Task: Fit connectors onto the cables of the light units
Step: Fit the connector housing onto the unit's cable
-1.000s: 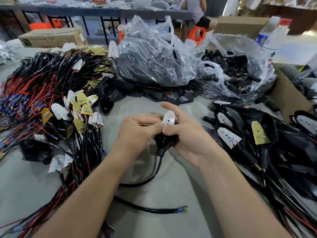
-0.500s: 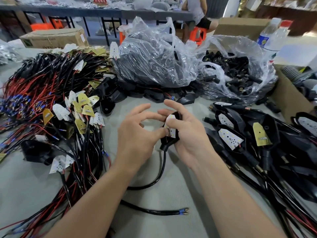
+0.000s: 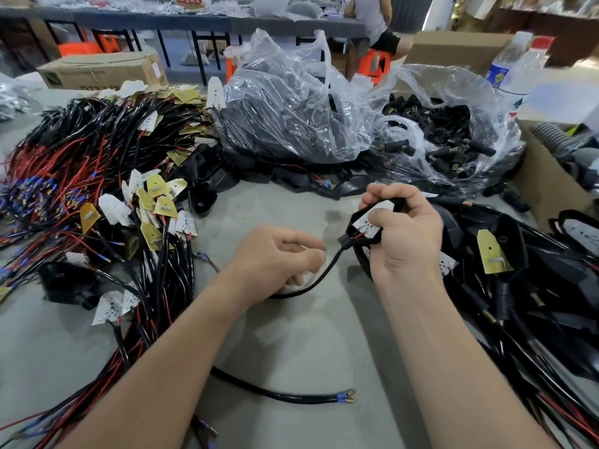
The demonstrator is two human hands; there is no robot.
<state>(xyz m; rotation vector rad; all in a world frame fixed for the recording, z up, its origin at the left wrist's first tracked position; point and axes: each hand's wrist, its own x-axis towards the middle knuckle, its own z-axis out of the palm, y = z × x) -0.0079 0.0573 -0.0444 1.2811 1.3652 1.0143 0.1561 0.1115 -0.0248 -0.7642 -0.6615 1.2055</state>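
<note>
The right hand grips a light unit, a black housing with a white LED board. The thumb lies across the board and the other fingers curl over the far edge. Below these fingers the black cable comes out and bends toward the left hand, whose fingers are loosely curled just beside it; whether they hold it I cannot tell. The blue crimp terminals at the cable's end lie well apart from all fingers. Beyond the right fingers lies a clear bag of black connectors.
</note>
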